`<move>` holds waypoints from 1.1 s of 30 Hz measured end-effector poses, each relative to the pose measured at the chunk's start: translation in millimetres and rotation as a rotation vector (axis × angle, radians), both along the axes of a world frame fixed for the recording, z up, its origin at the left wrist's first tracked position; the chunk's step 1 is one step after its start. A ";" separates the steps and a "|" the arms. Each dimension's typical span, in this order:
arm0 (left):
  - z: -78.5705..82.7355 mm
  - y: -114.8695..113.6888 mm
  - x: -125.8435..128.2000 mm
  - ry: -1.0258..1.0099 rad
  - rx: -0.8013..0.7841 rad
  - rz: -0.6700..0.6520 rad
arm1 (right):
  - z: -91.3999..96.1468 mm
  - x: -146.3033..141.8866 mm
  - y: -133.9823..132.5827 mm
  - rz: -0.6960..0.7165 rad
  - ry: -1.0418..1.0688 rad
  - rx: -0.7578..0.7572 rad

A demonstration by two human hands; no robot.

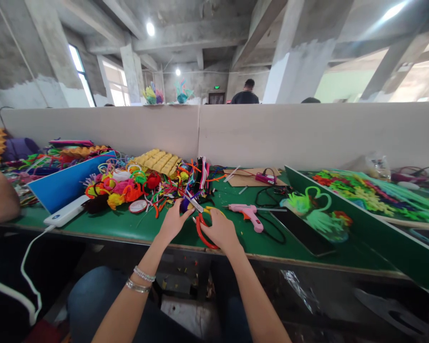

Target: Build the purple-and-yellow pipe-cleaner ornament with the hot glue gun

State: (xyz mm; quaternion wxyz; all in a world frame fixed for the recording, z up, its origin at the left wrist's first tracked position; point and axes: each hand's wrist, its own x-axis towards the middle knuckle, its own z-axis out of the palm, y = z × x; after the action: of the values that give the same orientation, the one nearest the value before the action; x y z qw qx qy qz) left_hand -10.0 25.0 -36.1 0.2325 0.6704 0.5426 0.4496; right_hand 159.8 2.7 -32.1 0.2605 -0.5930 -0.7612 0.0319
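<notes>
Near the green tabletop's (128, 227) front edge, in a grey concrete room, your left hand (171, 221) pinches a purple fuzzy piece (184, 205). Your right hand (219, 231) grips red scissors (201, 229), blades touching it.

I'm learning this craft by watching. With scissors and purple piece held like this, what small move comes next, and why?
Probably close the scissors for a snip. The right hand holds their red handles, and the blades point at the purple piece pinched in the left hand. Whether the blades touch it is unclear.
</notes>
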 end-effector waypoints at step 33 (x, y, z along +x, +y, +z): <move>-4.1 16.1 -18.5 -0.274 0.146 0.035 | -6.9 6.8 16.9 -0.169 -0.050 -0.102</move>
State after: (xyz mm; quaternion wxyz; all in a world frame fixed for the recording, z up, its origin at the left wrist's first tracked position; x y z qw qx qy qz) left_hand -28.4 41.1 -40.1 0.2470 0.6083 0.4835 0.5789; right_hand 166.6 19.6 -38.9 0.2128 -0.6681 -0.7122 0.0336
